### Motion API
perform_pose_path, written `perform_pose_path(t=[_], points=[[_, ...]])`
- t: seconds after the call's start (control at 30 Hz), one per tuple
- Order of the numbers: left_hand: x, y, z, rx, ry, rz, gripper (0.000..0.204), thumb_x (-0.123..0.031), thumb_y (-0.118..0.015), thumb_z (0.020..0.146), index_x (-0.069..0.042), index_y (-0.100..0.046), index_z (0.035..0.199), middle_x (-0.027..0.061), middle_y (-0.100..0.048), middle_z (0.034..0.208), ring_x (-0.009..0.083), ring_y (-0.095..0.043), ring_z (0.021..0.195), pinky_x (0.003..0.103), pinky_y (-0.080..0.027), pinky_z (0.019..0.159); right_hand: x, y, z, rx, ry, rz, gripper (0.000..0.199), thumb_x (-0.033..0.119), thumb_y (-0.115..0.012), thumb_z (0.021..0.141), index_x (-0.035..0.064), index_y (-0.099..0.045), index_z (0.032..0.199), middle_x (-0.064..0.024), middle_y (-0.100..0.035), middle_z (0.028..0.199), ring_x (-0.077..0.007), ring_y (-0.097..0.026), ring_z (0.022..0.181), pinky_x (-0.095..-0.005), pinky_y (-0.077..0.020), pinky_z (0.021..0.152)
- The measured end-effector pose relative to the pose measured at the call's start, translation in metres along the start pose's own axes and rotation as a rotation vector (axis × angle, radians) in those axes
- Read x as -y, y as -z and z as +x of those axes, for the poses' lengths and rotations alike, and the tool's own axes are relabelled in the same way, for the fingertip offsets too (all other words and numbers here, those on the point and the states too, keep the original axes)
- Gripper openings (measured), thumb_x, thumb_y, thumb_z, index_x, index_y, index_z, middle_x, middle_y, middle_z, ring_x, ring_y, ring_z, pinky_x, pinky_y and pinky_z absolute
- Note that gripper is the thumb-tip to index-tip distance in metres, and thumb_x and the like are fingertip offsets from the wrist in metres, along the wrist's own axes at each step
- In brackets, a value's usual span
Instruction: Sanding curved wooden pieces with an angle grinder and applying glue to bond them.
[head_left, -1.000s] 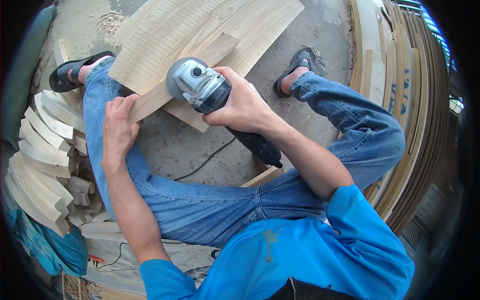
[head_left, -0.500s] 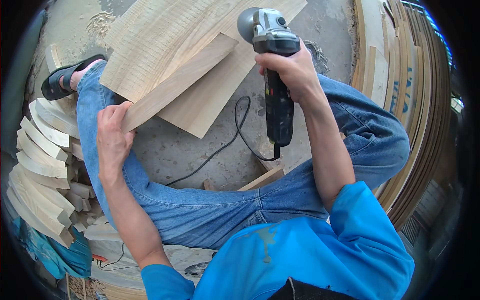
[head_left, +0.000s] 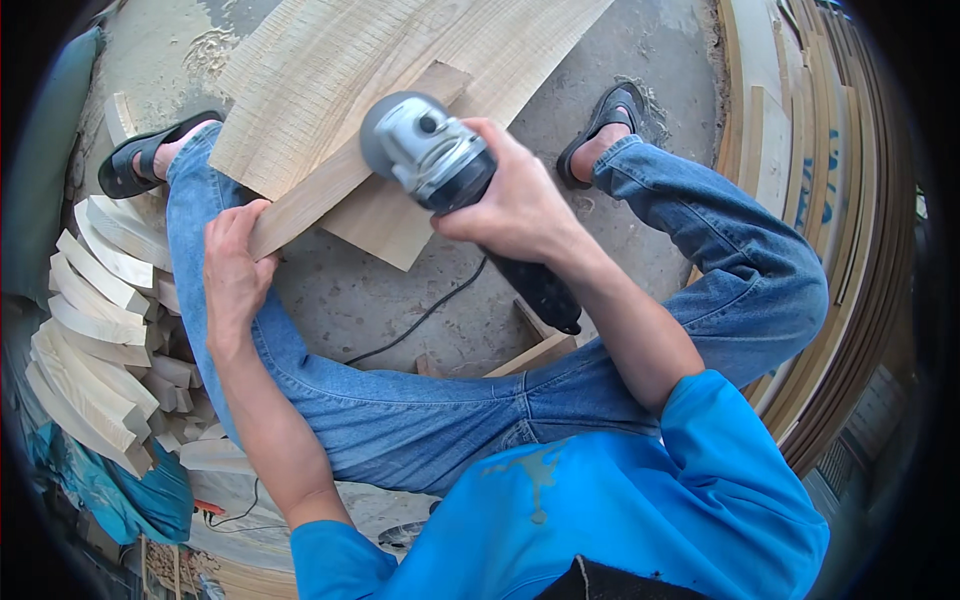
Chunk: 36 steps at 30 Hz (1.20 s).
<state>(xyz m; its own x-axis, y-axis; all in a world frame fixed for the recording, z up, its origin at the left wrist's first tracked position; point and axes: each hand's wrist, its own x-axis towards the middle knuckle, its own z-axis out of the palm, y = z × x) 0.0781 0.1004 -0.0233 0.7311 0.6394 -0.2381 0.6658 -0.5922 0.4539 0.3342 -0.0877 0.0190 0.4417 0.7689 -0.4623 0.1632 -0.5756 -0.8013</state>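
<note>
My left hand (head_left: 236,262) is closed on the near end of a narrow wooden strip (head_left: 311,199), which lies slanted across wide pale boards (head_left: 290,90). In my right hand (head_left: 520,200) is an angle grinder (head_left: 432,150), gripped around its dark body. The grinder's round disc (head_left: 383,130) is over the middle of the strip; whether it touches the wood I cannot tell. Its black cord (head_left: 415,322) trails over the floor between my legs.
Curved wooden pieces (head_left: 105,325) are piled at my left, above a teal cloth (head_left: 140,495). Long planks (head_left: 850,250) stand stacked along the right. Wood offcuts (head_left: 535,355) lie between my thighs, and sandalled feet (head_left: 607,130) flank the boards.
My right hand has swung the grinder left and tilted it, bringing its disc from beside the boards to over the strip. My left hand keeps its hold on the strip.
</note>
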Motion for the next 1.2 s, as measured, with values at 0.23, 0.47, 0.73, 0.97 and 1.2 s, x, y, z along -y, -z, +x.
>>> perform_pose_path(t=[0.23,0.47,0.73,0.97,1.2], points=[[0.017,0.014,-0.004,0.048,0.061,-0.331,0.056,-0.017,-0.082,0.07,-0.006,-0.066,0.123,0.0143,-0.067,0.106,0.0324,-0.064,0.096,0.038,-0.05,0.09,0.0,0.05,-0.003,-0.18,0.05,0.361,0.05,0.011,-0.082,0.07,-0.0023,-0.057,0.112,-0.0083,-0.066,0.085,-0.0159,-0.067,0.07,-0.0301,-0.0542,0.065],[-0.031,0.011,-0.029,-0.047,-0.04,-0.125,0.049,-0.023,-0.088,0.067,-0.004,-0.069,0.109,0.013,-0.062,0.094,0.0312,-0.063,0.09,0.04,-0.051,0.08,0.014,0.111,-0.039,-0.312,0.19,0.381,0.038,0.024,-0.079,0.077,-0.0008,-0.067,0.103,-0.0111,-0.07,0.081,-0.0162,-0.069,0.069,-0.0291,-0.058,0.063],[-0.051,-0.035,-0.032,-0.173,-0.059,0.171,0.048,-0.016,-0.08,0.075,-0.006,-0.06,0.117,0.0135,-0.06,0.103,0.036,-0.059,0.103,0.045,-0.05,0.089,0.012,0.198,-0.152,-0.507,0.41,0.92,0.04,0.016,-0.078,0.081,-0.0059,-0.062,0.11,-0.015,-0.066,0.094,-0.0204,-0.068,0.079,-0.0302,-0.0547,0.066],[-0.099,-0.061,0.033,-0.27,-0.404,0.133,0.063,-0.007,-0.068,0.083,-0.014,-0.049,0.143,0.0163,-0.057,0.119,0.0355,-0.058,0.11,0.043,-0.051,0.095,-0.015,0.267,-0.253,-0.42,0.525,1.128,0.052,0.014,-0.068,0.086,-0.0028,-0.042,0.127,-0.0132,-0.041,0.108,-0.0229,-0.045,0.105,-0.0388,-0.0362,0.102],[-0.119,-0.087,0.084,-0.236,-0.465,0.204,0.068,-0.007,-0.064,0.087,-0.028,-0.044,0.148,0.0166,-0.055,0.12,0.0371,-0.058,0.11,0.047,-0.053,0.092,-0.038,0.268,-0.235,-0.459,0.741,1.253,0.057,0.013,-0.076,0.07,0.0028,-0.047,0.117,-0.0082,-0.039,0.101,-0.0195,-0.046,0.1,-0.0358,-0.036,0.093]])
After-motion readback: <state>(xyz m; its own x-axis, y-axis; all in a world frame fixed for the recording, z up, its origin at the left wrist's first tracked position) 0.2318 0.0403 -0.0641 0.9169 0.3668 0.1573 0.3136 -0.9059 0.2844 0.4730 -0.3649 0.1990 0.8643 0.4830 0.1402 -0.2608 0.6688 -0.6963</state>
